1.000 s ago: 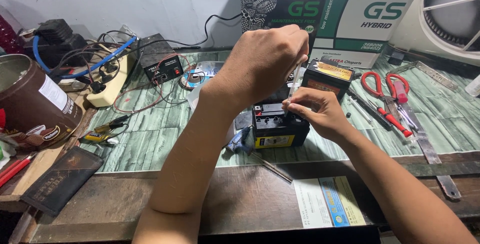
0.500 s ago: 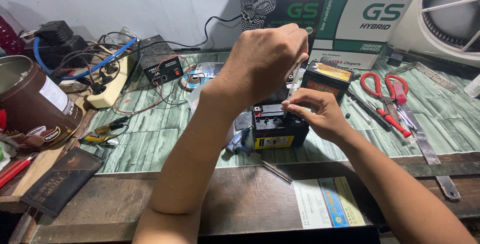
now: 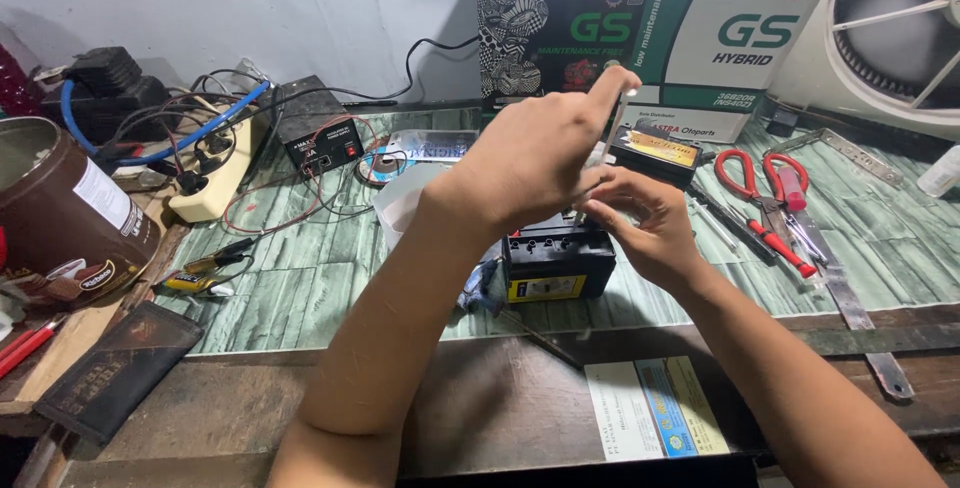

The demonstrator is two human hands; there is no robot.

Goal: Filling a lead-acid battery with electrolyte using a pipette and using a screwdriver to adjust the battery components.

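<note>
Moved: left hand [image 3: 540, 163] shifted right, thin white rod [image 3: 612, 128] now showing.
Left grip: pinching rod.
Right hand [image 3: 645, 228]: fingers curled on black battery [image 3: 556, 260], on desk [image 3: 300, 258].

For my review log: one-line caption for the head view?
Left hand holds a thin rod above a small black battery; right hand steadies it.

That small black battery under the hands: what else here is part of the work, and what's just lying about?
In use: small black battery; thin pale tool in left hand; right hand at the battery top.

Lying about: red scissors; brown tin; black charger box; cardboard boxes; fan.
</note>
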